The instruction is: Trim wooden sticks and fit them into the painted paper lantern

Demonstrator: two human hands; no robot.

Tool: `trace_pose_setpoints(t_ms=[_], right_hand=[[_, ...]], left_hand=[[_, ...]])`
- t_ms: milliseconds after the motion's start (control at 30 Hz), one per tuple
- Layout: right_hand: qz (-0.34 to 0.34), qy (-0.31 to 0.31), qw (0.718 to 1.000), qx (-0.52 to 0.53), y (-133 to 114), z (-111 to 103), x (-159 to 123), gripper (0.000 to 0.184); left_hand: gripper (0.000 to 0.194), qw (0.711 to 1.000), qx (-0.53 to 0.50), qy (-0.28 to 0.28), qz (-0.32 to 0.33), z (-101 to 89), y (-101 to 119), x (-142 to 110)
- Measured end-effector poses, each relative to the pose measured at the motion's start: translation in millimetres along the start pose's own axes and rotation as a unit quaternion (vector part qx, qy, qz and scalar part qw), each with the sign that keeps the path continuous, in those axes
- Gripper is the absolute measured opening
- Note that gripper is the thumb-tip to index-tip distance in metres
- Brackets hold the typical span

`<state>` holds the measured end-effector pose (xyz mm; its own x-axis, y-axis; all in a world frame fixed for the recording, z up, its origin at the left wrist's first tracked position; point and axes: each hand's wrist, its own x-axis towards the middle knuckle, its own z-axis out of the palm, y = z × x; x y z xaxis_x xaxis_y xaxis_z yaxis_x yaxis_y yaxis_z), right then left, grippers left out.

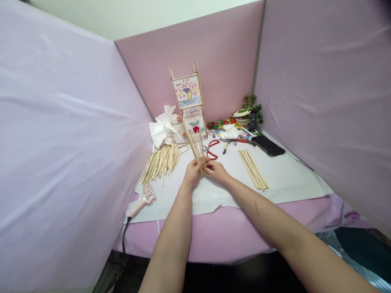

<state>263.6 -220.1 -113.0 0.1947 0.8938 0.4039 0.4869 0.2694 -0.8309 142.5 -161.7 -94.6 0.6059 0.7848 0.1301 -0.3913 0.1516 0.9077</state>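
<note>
My left hand (193, 171) and my right hand (216, 170) meet over the white paper sheet (284, 175). Together they pinch the lower ends of a small bundle of thin wooden sticks (197, 149), which stands nearly upright and leans a little to the left. Both hands have their fingers closed around it. A big loose pile of sticks (160, 162) lies to the left of my hands. A smaller neat row of sticks (253, 169) lies to the right.
A pink glue gun (141, 202) with a black cord lies at the front left. Behind my hands are red-handled scissors (211, 149), a stick-framed paper lantern (189, 101), crumpled tissue (163, 128), pliers (236, 141), a black phone (268, 145) and small trinkets. Purple partitions enclose the table.
</note>
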Motion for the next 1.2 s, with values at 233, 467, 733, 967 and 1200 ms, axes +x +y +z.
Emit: trace_pose_setpoints(t_ms=[233, 467, 733, 967, 1200], right_hand=[[0.004, -0.006, 1.0, 0.014, 6.5, 0.2, 1.9, 0.019], [0.013, -0.013, 1.0, 0.009, 9.9, -0.4, -1.0, 0.02], [0.011, 0.044, 0.998, 0.047, -3.8, -20.4, 15.3, 0.055], [0.07, -0.167, 0.983, 0.017, -33.9, -26.1, 28.4, 0.048], [0.022, -0.093, 0.918, -0.384, -98.8, -27.7, 4.0, 0.022]], left_hand=[[0.04, 1.0, 0.007, -0.024, -0.009, -3.3, -2.8, 1.0], [0.032, 0.999, 0.041, -0.026, -0.002, -4.0, -9.5, 0.8], [0.033, 0.998, 0.062, -0.003, 0.029, 1.5, -11.3, -2.3], [0.035, 0.998, 0.058, -0.014, 0.017, 6.4, -18.9, -0.2], [0.024, 0.992, 0.04, 0.105, 0.048, -0.8, -22.3, 9.9]])
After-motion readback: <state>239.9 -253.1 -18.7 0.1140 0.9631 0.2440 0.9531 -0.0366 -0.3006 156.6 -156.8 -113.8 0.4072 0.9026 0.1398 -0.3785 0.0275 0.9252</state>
